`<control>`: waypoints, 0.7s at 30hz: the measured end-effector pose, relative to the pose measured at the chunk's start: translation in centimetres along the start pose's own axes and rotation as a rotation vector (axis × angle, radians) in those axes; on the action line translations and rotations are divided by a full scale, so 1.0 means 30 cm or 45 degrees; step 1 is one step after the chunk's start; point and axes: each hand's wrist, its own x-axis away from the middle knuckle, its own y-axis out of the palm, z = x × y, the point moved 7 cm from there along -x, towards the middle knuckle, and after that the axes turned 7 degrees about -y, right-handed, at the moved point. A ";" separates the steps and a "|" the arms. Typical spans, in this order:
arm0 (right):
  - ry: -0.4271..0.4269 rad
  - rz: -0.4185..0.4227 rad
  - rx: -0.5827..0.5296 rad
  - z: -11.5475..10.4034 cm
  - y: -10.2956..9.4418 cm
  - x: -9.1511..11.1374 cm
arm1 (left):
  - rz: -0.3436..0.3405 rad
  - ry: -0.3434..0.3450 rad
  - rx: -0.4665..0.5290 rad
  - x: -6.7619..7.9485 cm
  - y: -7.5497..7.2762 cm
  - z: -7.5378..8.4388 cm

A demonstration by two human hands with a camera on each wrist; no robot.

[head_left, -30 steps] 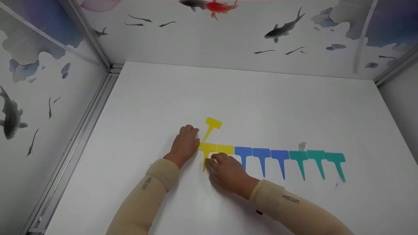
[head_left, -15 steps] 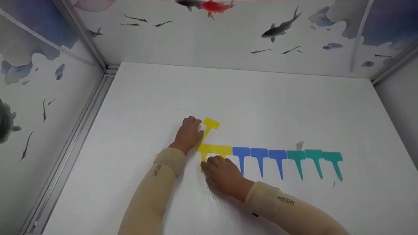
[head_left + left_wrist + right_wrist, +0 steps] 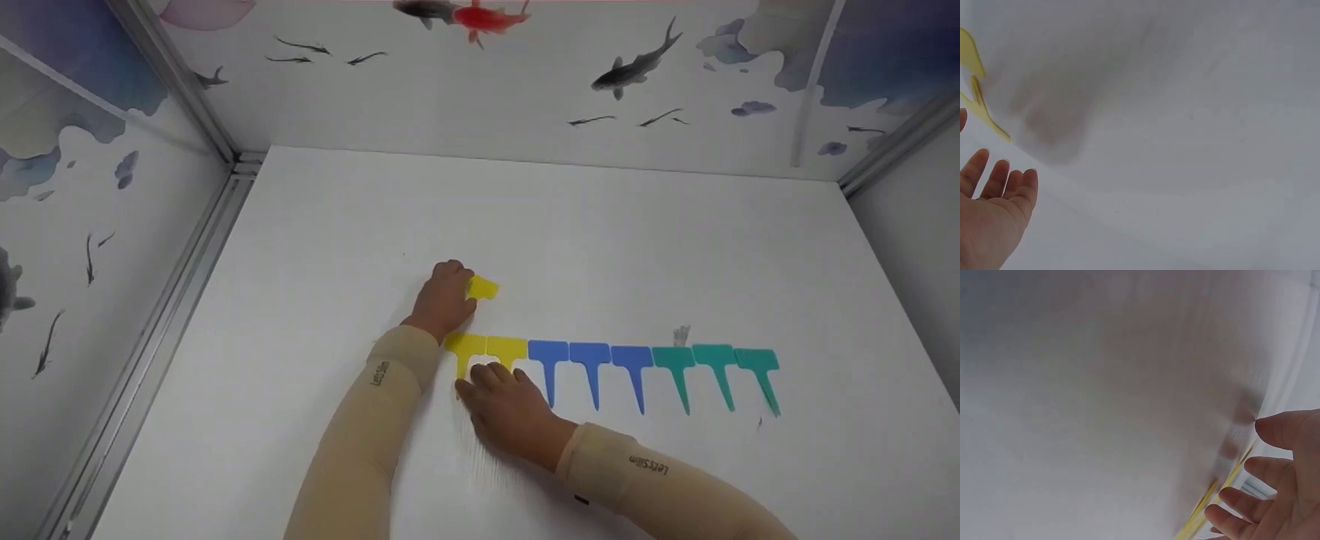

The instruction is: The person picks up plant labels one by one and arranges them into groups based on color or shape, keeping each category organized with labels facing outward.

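A loose yellow T-shaped plant label [image 3: 484,288] lies above the left end of a row of similar labels, its stem hidden by my left hand [image 3: 444,300]. That hand hovers over or touches it, fingers relaxed; the left wrist view shows them apart from the yellow pieces [image 3: 970,53]. My right hand [image 3: 517,412] is low over the stems of the row's two yellow labels [image 3: 466,344], with its fingers loosely bent and spread. In the right wrist view, yellow edges [image 3: 1199,512] show beside its fingertips, and no grip is seen.
Rightward the row continues with blue labels [image 3: 589,352] and green labels [image 3: 714,354], stems toward me. Behind the green ones is a small grey smudge [image 3: 681,335]. White walls with printed fish [image 3: 634,73] border the white table [image 3: 570,225].
My left hand has moved up and right onto the loose yellow label, covering its stem. The right hand stays by the yellow stems, shifting only slightly. The whole view drifts a little left.
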 end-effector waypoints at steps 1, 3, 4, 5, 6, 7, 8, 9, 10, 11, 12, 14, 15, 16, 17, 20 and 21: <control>-0.003 0.003 0.002 -0.001 -0.001 0.000 | -0.003 0.010 -0.009 -0.003 -0.001 0.007; -0.009 0.011 0.006 -0.002 -0.004 0.000 | -0.016 0.029 -0.025 -0.009 0.000 0.020; -0.013 0.015 0.010 -0.002 -0.004 0.000 | -0.021 0.040 -0.034 -0.013 0.001 0.026; -0.016 0.020 0.010 -0.001 -0.006 0.001 | -0.025 0.050 -0.041 -0.016 0.002 0.033; -0.017 0.024 0.008 0.000 -0.006 0.001 | -0.030 0.062 -0.054 -0.021 0.004 0.039; -0.017 0.026 0.004 0.001 -0.005 0.002 | -0.032 0.073 -0.065 -0.024 0.007 0.044; -0.014 0.027 0.000 0.002 -0.005 0.003 | -0.036 0.082 -0.072 -0.028 0.010 0.049; -0.012 0.029 -0.003 0.003 -0.004 0.004 | -0.040 0.087 -0.079 -0.032 0.013 0.053; -0.009 0.028 -0.007 0.004 -0.002 0.004 | -0.041 0.092 -0.085 -0.035 0.016 0.056; -0.008 0.027 -0.010 0.004 0.001 0.004 | -0.043 0.094 -0.092 -0.038 0.019 0.059; -0.006 0.025 -0.011 0.004 0.004 0.004 | -0.045 0.097 -0.101 -0.041 0.022 0.061; -0.003 0.017 -0.008 0.003 0.008 0.003 | -0.046 0.099 -0.116 -0.044 0.026 0.065; -0.001 0.014 -0.006 0.002 0.010 0.003 | -0.047 0.104 -0.132 -0.044 0.028 0.067; 0.001 0.010 -0.006 0.002 0.011 0.003 | -0.047 0.108 -0.143 -0.044 0.029 0.069; 0.004 0.006 -0.007 0.001 0.012 0.002 | -0.049 0.112 -0.156 -0.044 0.030 0.071; 0.009 -0.002 -0.007 -0.001 0.009 0.001 | -0.060 0.117 -0.178 -0.044 0.031 0.076; 0.008 -0.003 -0.006 -0.002 0.008 0.001 | -0.065 0.118 -0.184 -0.044 0.031 0.078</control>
